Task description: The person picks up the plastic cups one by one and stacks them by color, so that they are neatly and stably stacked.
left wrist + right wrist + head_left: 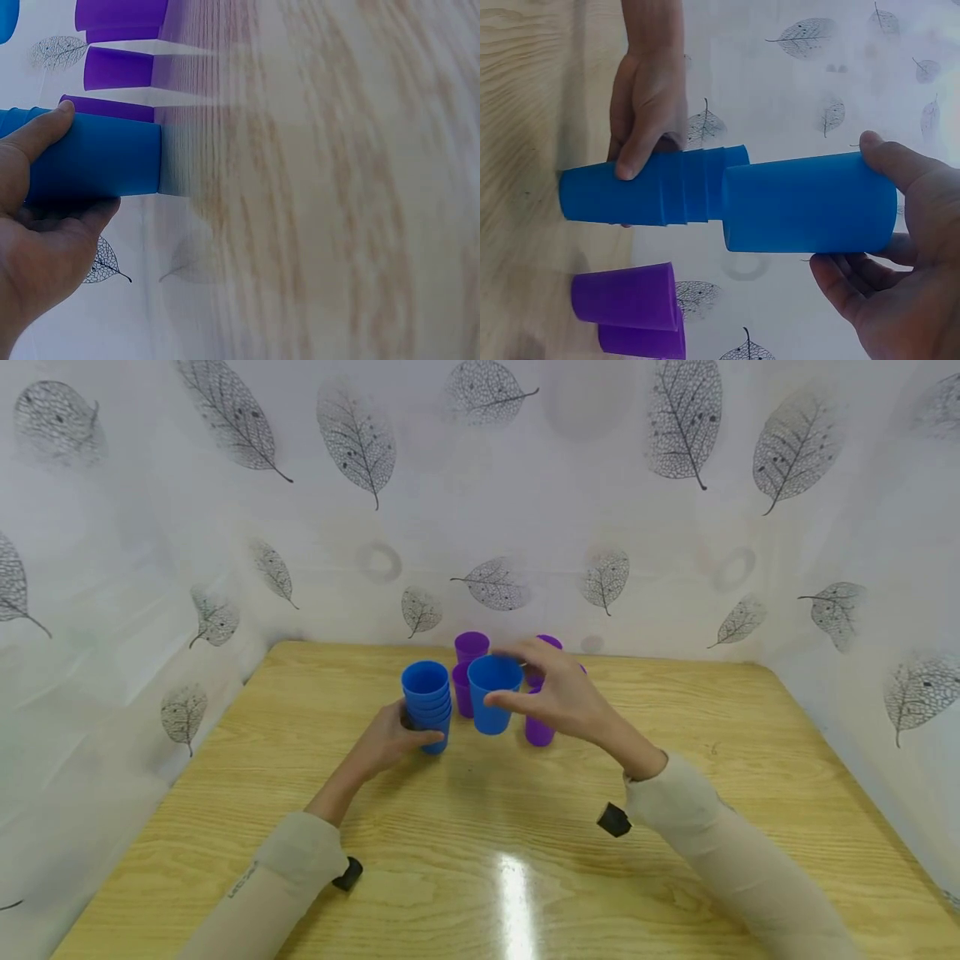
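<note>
A stack of several nested blue cups (427, 702) stands upright on the table, and my left hand (386, 742) grips it low down. In the left wrist view the thumb and fingers wrap opposite sides of the blue stack (105, 157). My right hand (558, 693) holds a single blue cup (491, 706) by its upper part, raised off the table just right of the stack. From the right wrist, thumb and fingers show on either side of that cup (810, 206) near its rim. Several purple cups (540, 731) stand behind and beside it, partly hidden by the right hand.
The wooden table (420, 860) has its back edge against a pale wall covering (487, 510) printed with leaves. A purple cup (472, 646) is near the back edge. Small black blocks (615, 819) are attached at both sleeve cuffs.
</note>
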The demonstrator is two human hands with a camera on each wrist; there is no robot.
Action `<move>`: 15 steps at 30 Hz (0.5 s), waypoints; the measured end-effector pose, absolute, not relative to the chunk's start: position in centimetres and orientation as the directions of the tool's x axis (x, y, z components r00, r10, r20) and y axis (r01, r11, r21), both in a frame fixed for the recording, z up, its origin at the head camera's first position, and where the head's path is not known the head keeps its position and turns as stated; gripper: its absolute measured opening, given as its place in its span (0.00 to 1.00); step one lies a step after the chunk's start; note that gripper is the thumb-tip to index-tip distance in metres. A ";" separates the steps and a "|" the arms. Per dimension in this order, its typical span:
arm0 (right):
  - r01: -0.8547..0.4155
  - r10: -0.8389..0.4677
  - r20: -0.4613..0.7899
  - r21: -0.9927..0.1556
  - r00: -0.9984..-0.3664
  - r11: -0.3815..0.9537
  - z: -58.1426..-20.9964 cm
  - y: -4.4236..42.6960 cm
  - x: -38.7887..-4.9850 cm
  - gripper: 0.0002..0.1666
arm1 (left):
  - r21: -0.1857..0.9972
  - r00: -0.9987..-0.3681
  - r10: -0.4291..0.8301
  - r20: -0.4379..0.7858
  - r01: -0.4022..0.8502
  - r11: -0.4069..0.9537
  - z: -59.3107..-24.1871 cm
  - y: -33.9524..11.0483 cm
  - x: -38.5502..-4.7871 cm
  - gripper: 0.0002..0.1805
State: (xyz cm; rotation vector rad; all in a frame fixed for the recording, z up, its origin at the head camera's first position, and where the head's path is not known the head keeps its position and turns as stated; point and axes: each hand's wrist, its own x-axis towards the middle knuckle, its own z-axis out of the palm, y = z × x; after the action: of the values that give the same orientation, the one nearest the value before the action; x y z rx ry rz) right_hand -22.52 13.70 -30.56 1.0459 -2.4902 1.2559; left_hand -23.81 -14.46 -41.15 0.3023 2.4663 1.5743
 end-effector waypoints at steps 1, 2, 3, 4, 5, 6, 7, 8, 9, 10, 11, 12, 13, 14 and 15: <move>-0.651 -0.511 0.430 -0.640 -0.744 0.408 -30.4 13.5 -22.6 0.34 | 0.910 -0.959 0.277 -0.057 0.064 0.410 -41.2 -14.5 -23.8 0.41; -0.651 -0.511 0.432 -0.642 -0.743 0.405 -30.2 13.3 -22.8 0.34 | 0.911 -0.959 0.278 -0.057 0.064 0.407 -41.2 -14.4 -23.8 0.41; -0.651 -0.509 0.434 -0.644 -0.744 0.402 -30.0 13.1 -22.9 0.34 | 0.912 -0.959 0.279 -0.055 0.066 0.406 -41.2 -14.5 -23.7 0.41; -0.652 -0.508 0.438 -0.650 -0.742 0.390 -29.8 12.9 -23.0 0.35 | 0.912 -0.958 0.281 -0.054 0.067 0.406 -41.2 -14.5 -23.7 0.41; -0.653 -0.508 0.443 -0.657 -0.738 0.376 -29.7 12.6 -23.2 0.35 | 0.911 -0.958 0.283 -0.051 0.072 0.407 -41.2 -14.5 -23.7 0.41; -0.656 -0.507 0.450 -0.662 -0.735 0.363 -29.6 12.3 -23.4 0.35 | 0.910 -0.958 0.281 -0.052 0.070 0.409 -41.1 -14.5 -23.7 0.41; -0.657 -0.505 0.456 -0.667 -0.732 0.351 -29.5 12.0 -23.6 0.34 | 0.909 -0.959 0.279 -0.055 0.067 0.411 -41.1 -14.4 -23.7 0.41; -0.659 -0.505 0.462 -0.673 -0.729 0.336 -29.4 11.7 -23.7 0.34 | 0.908 -0.959 0.279 -0.056 0.067 0.413 -41.1 -14.4 -23.7 0.41; -0.659 -0.503 0.466 -0.678 -0.728 0.325 -29.2 11.5 -23.8 0.34 | 0.906 -0.959 0.278 -0.057 0.068 0.418 -41.1 -14.5 -23.7 0.41; -0.658 -0.503 0.468 -0.684 -0.727 0.315 -29.1 11.2 -24.0 0.34 | 0.905 -0.959 0.278 -0.060 0.066 0.420 -41.1 -14.5 -23.7 0.41; -0.657 -0.502 0.467 -0.686 -0.728 0.314 -28.9 11.0 -24.1 0.34 | 0.904 -0.959 0.278 -0.061 0.065 0.422 -41.1 -14.5 -23.7 0.41; -0.657 -0.501 0.467 -0.685 -0.728 0.315 -28.8 10.7 -24.2 0.34 | 0.905 -0.959 0.278 -0.064 0.061 0.420 -41.1 -14.5 -23.8 0.41; -0.655 -0.500 0.466 -0.685 -0.730 0.318 -28.6 10.5 -24.3 0.34 | 0.906 -0.958 0.281 -0.064 0.062 0.418 -41.1 -14.6 -23.8 0.41; -0.655 -0.500 0.464 -0.684 -0.731 0.321 -28.4 10.3 -24.4 0.34 | 0.907 -0.957 0.284 -0.061 0.066 0.415 -41.1 -14.6 -23.8 0.41; -0.654 -0.501 0.462 -0.683 -0.732 0.325 -28.2 10.1 -24.4 0.34 | 0.907 -0.956 0.288 -0.058 0.070 0.414 -41.1 -14.6 -23.8 0.41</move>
State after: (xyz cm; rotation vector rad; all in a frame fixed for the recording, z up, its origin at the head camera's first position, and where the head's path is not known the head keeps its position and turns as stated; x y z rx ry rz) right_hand -24.44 10.08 -28.19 1.0639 -2.4167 1.3688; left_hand -23.80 -14.60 -41.09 0.3160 2.4630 1.5653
